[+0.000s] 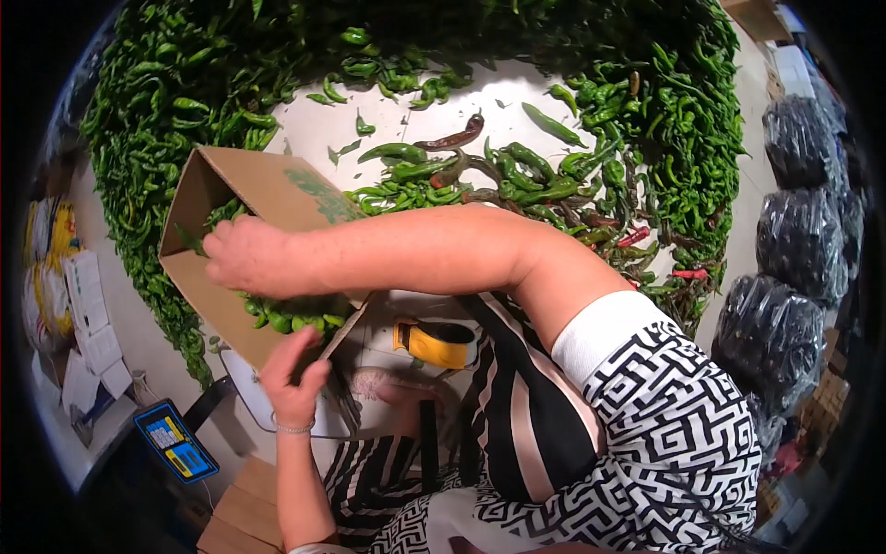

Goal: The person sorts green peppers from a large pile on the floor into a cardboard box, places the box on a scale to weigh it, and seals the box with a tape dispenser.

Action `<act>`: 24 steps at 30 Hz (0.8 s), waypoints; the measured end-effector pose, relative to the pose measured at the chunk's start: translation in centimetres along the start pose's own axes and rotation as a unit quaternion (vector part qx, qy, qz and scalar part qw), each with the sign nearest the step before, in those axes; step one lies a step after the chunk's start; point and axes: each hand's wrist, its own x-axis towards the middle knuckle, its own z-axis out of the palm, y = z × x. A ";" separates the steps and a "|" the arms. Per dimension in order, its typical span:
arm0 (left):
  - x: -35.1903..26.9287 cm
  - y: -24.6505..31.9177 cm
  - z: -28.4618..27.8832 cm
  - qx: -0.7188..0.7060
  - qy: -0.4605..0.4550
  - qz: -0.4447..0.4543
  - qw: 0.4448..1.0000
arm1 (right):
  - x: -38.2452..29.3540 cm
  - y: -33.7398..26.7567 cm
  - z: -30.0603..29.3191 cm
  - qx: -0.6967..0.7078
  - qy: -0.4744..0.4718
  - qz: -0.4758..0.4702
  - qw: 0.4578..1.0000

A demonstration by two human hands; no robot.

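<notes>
An open cardboard box (284,187) with a green print stands tilted on a weighing scale's platform (252,395), with green peppers (284,318) inside. My right hand (252,256) reaches across to the box's far left part, its fingers curled over dark green peppers; whether it grips one cannot be told. At the near edge of the box is my left hand (294,377), thumb and fingers apart, holding nothing. A yellow tape roll or dispenser (436,344) lies right of the box. Beyond my right arm, long green and dark red peppers (512,173) lie loose on the pale floor.
Large heaps of green peppers (692,124) curve around the far side and both flanks. The scale's display panel (176,440) is at lower left, beside folded cardboard (246,505). Black plastic-wrapped bundles (799,242) line the right side. Yellow and white sacks (52,242) stand at far left.
</notes>
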 end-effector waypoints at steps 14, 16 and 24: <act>3.7 -0.2 -2.4 0.104 0.111 -0.054 0.987 | -15.9 14.0 -5.5 0.185 0.208 0.268 0.922; 2.7 1.0 -2.3 0.111 0.100 -0.076 0.986 | -25.4 21.5 -7.1 -0.118 0.132 0.349 0.920; 0.0 1.1 0.5 0.210 0.008 -0.010 0.978 | -38.8 20.3 -7.5 -0.101 -0.182 0.572 0.793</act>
